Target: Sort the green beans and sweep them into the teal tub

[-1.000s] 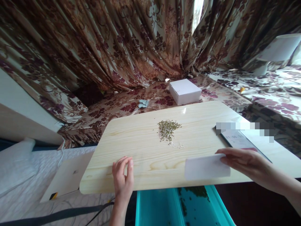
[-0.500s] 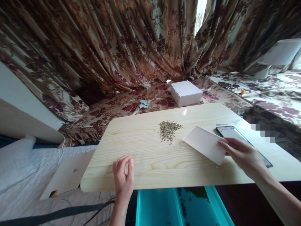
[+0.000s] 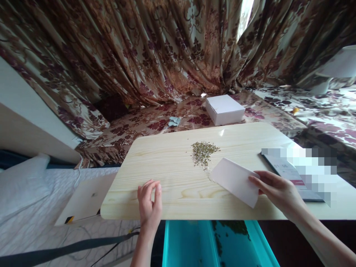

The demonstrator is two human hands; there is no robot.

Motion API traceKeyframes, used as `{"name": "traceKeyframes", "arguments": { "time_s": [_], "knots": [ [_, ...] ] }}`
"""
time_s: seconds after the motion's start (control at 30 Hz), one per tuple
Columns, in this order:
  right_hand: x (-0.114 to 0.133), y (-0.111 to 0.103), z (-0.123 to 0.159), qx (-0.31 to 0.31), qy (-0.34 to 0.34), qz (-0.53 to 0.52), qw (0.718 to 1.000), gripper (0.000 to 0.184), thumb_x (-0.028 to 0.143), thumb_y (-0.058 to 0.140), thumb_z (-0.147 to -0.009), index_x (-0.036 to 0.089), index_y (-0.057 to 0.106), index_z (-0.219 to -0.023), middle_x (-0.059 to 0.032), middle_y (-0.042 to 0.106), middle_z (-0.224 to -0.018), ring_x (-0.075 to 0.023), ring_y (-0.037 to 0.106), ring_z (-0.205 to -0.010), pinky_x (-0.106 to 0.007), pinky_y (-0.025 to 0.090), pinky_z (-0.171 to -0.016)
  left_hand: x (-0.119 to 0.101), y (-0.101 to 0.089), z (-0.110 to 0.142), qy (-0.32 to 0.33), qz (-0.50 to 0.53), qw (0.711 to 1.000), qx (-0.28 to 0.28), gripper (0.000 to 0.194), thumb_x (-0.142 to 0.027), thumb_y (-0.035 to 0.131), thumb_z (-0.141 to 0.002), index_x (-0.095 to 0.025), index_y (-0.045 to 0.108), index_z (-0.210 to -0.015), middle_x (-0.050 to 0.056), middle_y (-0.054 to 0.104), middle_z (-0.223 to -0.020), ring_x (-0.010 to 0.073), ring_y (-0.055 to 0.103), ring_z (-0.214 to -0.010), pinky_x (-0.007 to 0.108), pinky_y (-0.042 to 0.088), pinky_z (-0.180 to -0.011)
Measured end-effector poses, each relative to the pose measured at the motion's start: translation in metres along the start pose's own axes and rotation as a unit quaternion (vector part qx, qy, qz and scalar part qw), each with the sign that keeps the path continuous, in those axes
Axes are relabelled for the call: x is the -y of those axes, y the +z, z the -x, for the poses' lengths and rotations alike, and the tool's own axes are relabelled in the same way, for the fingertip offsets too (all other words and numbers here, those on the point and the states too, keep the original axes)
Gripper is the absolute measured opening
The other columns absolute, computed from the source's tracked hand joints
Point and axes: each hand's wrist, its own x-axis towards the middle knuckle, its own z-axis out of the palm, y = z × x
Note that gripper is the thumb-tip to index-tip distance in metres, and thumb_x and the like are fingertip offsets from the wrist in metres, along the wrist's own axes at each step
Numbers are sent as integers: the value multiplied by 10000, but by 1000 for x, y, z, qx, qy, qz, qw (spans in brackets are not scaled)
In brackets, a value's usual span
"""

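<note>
My right hand (image 3: 274, 191) grips a white sheet of stiff paper or card (image 3: 236, 180) between thumb and fingers. The sheet is held tilted, its left end down at the wood-patterned table (image 3: 172, 159) near a few pale bits. Just beyond that end lies a loose pile of small green and brown grains (image 3: 204, 152), with pale ones along its near side. Near the front edge of the table is my left hand (image 3: 150, 198), fingers curled in and thumb close to the index fingertip. No object shows in it.
A phone (image 3: 286, 170) with a lit screen lies beside my right hand. Below the table's front edge is a teal two-part bin (image 3: 214, 241), green matter in its right part. Behind the table stand a white box (image 3: 226, 111) and a small pale cloth (image 3: 174, 121).
My right hand has brought the white sheet left and toward me, closer to the near side of the grain pile. The phone screen has lit up. My left hand stays curled near the edge.
</note>
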Motion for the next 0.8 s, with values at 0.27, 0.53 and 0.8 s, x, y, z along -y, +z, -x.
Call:
{"name": "traceKeyframes", "arguments": {
  "time_s": [0.27, 0.53, 0.8],
  "knots": [
    [-13, 20, 17, 46, 5, 11, 999, 501, 640, 879, -499, 214, 785, -746, -55, 760, -678, -214, 676, -592, -274, 563, -458, -8, -2, -1, -6, -4, 1000, 0, 252, -405, 496, -984, -240, 684, -951, 69, 730, -1018, 245, 636, -1086, 484, 353, -1121],
    [0, 44, 47, 126, 3, 15, 992, 463, 638, 838, -593, 208, 778, -752, -61, 761, -689, -221, 680, -608, -268, 564, -478, -12, -3, -1, -12, -9, 1000, 2, 262, -403, 484, -994, -235, 682, -957, 72, 727, -1035, 245, 635, -1094, 472, 394, -1091],
    [2, 58, 73, 213, 28, 40, 976, 450, 648, 776, -675, 219, 782, -811, -56, 759, -694, -208, 659, -588, -255, 549, -468, -11, -2, -1, -22, -22, 1000, 2, 305, -440, 464, -996, -236, 685, -938, 74, 738, -1024, 252, 646, -1092, 513, 309, -1150]
  ]
}}
